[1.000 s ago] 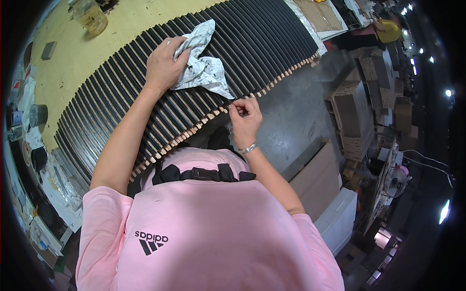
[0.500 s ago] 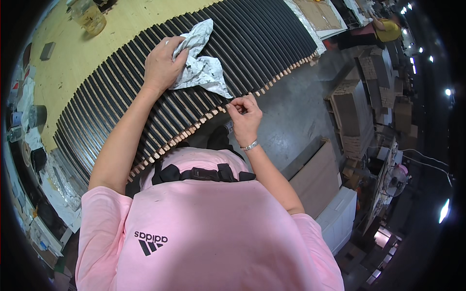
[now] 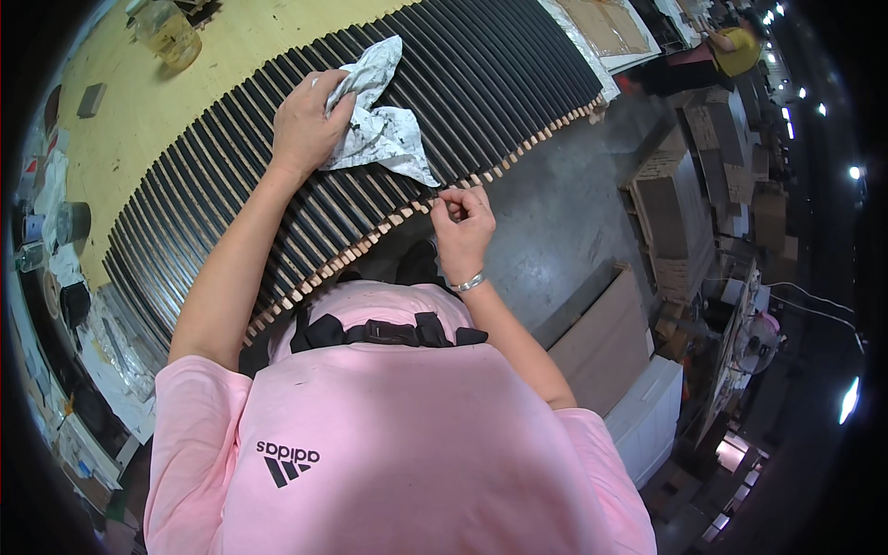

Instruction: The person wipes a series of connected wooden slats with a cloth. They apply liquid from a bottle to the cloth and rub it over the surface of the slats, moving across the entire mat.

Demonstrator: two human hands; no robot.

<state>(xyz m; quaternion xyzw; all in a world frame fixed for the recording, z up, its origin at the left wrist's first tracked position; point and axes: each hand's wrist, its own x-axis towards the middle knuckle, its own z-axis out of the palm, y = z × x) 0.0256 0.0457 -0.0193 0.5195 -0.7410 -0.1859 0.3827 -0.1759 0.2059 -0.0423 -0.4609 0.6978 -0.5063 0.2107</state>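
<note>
My left hand (image 3: pixel 310 125) grips a crumpled white cloth (image 3: pixel 381 139) with dark smudges, which drapes over a row of black strips (image 3: pixel 490 83). The strips lie side by side across the table, their bare wooden ends sticking out along the near edge. Close to those ends, by the lower corner of the cloth, is my right hand (image 3: pixel 465 227). Its thumb and fingers are pinched at the end of a strip; whether anything else is between them is too small to make out. A silver bracelet circles my right wrist.
A clear jug of brownish liquid (image 3: pixel 169 35) and a small grey block (image 3: pixel 92 100) rest on the yellowish tabletop (image 3: pixel 120 139). Stacked cardboard (image 3: pixel 671 222) stands on the floor at right, beyond a brown panel (image 3: pixel 603 342). Another person (image 3: pixel 735 55) is at the far right.
My right hand has shifted very slightly, staying at the strip ends. The left hand and cloth are almost where they were.
</note>
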